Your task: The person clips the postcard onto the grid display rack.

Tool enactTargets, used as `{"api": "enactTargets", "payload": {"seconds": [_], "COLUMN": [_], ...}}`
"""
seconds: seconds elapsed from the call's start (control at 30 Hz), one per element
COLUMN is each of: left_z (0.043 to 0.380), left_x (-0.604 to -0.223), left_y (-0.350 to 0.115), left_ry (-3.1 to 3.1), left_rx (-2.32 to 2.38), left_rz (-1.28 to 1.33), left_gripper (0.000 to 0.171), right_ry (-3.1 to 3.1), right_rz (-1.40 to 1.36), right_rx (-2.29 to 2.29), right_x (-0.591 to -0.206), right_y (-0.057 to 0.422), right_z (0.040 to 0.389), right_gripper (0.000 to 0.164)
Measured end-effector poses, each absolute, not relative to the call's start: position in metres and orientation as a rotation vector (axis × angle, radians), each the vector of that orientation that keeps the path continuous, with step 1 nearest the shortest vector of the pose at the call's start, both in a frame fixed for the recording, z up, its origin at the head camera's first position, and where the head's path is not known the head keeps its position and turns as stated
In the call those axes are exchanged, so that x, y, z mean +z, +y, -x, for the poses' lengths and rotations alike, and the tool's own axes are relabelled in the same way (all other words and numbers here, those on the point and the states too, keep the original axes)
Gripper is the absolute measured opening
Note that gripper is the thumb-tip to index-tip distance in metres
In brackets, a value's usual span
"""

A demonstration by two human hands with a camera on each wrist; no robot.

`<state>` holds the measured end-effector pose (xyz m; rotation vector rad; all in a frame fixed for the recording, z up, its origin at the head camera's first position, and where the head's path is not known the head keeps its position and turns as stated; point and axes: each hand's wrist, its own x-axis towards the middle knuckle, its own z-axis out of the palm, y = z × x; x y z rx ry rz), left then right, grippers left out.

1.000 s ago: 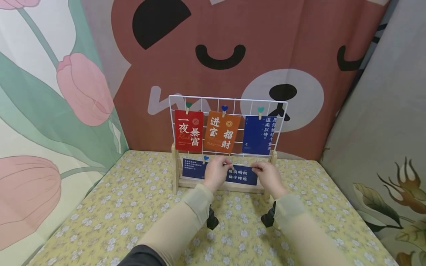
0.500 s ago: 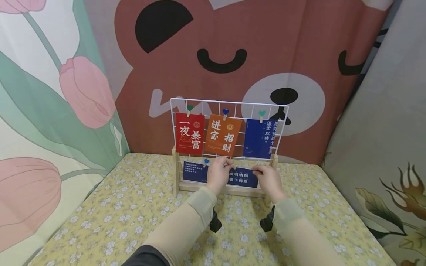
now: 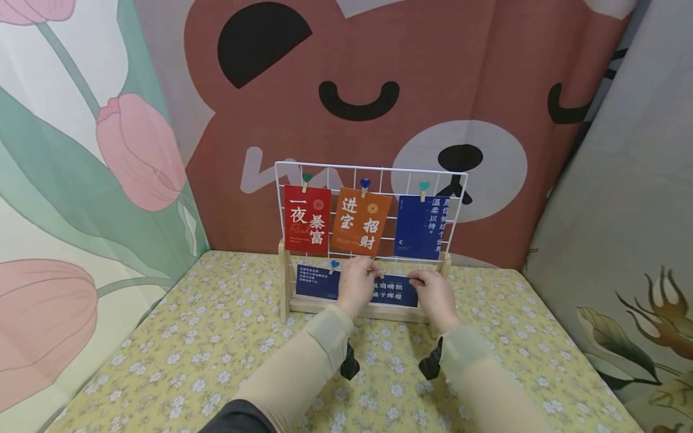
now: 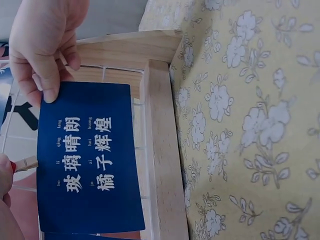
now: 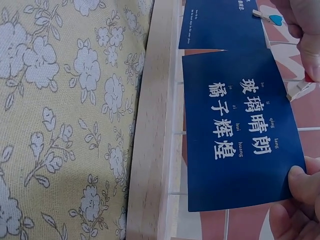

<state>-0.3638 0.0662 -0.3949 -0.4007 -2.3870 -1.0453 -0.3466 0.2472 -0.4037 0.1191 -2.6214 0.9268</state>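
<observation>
A dark blue card (image 3: 394, 289) with white characters lies against the lower row of a white wire grid rack (image 3: 379, 165). My left hand (image 3: 372, 272) pinches a small wooden clothespin (image 4: 25, 163) at the card's top edge. My right hand (image 3: 414, 278) pinches the card's right corner between thumb and fingers (image 5: 300, 186). The card (image 5: 240, 140) hangs just above the rack's wooden base (image 4: 160, 150). The clothespin's jaws are mostly hidden by my left fingers.
Red (image 3: 307, 219), orange (image 3: 361, 222) and blue (image 3: 421, 227) cards hang clipped on the rack's top row. Another blue card (image 3: 316, 281) sits lower left under a blue heart clip (image 3: 334, 264). The rack stands on a yellow flowered cloth (image 3: 216, 361), with printed fabric walls close behind and beside.
Both hands stay on the blue card and clothespin, almost still. The head view has shifted slightly.
</observation>
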Motion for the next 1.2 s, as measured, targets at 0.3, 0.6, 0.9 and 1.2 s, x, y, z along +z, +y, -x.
{"api": "enactTargets", "payload": {"seconds": [0.3, 0.6, 0.9, 1.2], "left_z": [0.3660, 0.3651, 0.3664, 0.3588], "left_x": [-0.3933, -0.3941, -0.3975, -0.3983], "left_y": [0.0696, 0.0718, 0.0727, 0.0718], "left_ry": [-2.277, -2.288, -2.326, -2.402], "left_rx": [-0.920, -0.861, -0.800, -0.873], "left_rz": [0.445, 0.442, 0.452, 0.487], "left_gripper": [0.018, 0.019, 0.014, 0.019], "right_ry": [-2.606, -2.586, -2.585, -2.547], "right_rz": [-0.129, -0.112, -0.102, -0.120], "right_rx": [0.928, 0.914, 0.891, 0.729], "right_x": [-0.4038, -0.4035, -0.4034, -0.4056], "right_y": [0.2449, 0.2430, 0.2390, 0.2374], "right_z": [0.3469, 0.3483, 0.3476, 0.3422], "right_gripper": [0.016, 0.015, 0.015, 0.022]}}
